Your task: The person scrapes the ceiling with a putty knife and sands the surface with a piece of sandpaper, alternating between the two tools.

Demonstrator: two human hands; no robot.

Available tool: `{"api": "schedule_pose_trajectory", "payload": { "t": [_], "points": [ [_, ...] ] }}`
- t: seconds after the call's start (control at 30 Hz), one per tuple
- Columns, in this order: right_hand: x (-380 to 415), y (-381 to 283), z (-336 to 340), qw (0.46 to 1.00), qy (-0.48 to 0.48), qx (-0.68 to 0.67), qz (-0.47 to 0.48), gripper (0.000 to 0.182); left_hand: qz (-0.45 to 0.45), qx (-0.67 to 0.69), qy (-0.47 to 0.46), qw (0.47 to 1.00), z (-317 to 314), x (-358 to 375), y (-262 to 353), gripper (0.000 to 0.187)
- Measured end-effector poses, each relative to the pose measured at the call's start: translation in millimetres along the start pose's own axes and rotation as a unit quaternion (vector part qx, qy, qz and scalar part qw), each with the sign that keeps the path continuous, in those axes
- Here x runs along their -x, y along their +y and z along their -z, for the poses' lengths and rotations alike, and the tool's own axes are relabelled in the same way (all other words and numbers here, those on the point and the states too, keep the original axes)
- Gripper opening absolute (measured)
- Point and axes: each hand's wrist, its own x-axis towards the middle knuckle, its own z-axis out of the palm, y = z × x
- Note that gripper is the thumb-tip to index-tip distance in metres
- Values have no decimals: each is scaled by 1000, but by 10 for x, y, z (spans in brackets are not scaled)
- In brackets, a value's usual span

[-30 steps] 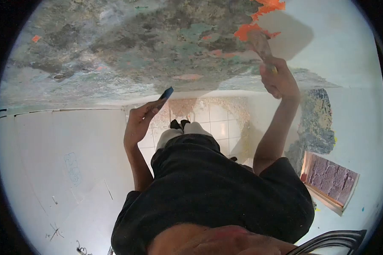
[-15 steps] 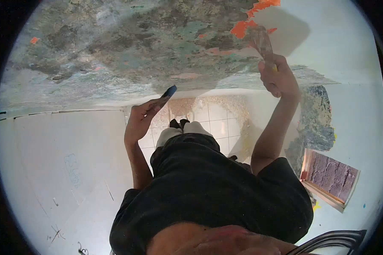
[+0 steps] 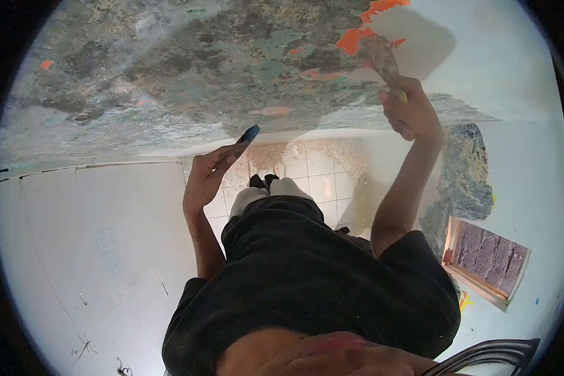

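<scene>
My right hand [image 3: 410,113] is wrapped round a scraper [image 3: 382,61], its flat blade right at the edge between stripped wall and pale paint. Beside the blade, patches of orange paint [image 3: 354,41] show through. Lower and to the left, my left hand [image 3: 207,172] grips a flat, dark tool with a blue end [image 3: 249,134], held a little out from the wall; its kind I cannot tell. Much of the wall [image 3: 213,69] before me is mottled grey and green where the paint is gone.
Pale paint [image 3: 501,69] covers the wall at the right. A small framed opening [image 3: 490,257] is in the side wall, below another stripped patch [image 3: 467,172]. At the left stands a whitish panel [image 3: 106,213]. Paint debris [image 3: 282,153] lies on the tiled floor [image 3: 323,188] by my feet.
My right hand and the scraper have moved very slightly up in the view. The left hand has stayed in place with its tool.
</scene>
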Motion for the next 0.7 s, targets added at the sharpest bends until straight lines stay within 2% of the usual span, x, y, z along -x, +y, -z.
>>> {"api": "schedule_pose_trajectory", "payload": {
  "t": [0.2, 0.3, 0.33, 0.4, 0.47, 0.57, 0.7],
  "points": [
    [6, 83, 144, 998, 5, -53, 21, 37, 3, -5, -7, 1000, 9, -17, 46, 29],
    [-107, 51, 43, 1000, -20, -10, 12, 35, 29, -50, -10, 998, -22, -26, 147, 29],
    [-46, 24, 21, 999, 13, -4, 38, 36, 19, -33, -8, 999, -34, -22, 129, 29],
    [28, 27, 132, 999, 12, -25, 42, 37, -5, 3, 2, 1000, -50, -31, 86, 29],
    [8, 68, 133, 999, 38, -4, 35, 38, 0, -21, 8, 1000, -35, -47, 109, 29],
    [-101, 38, 36, 999, -34, -11, 37, 38, 4, -37, 2, 999, -69, -26, 121, 28],
    [-32, 36, 97, 999, 44, 29, 2, 35, 29, -65, 4, 997, -18, -5, 147, 28]
  ]
}}
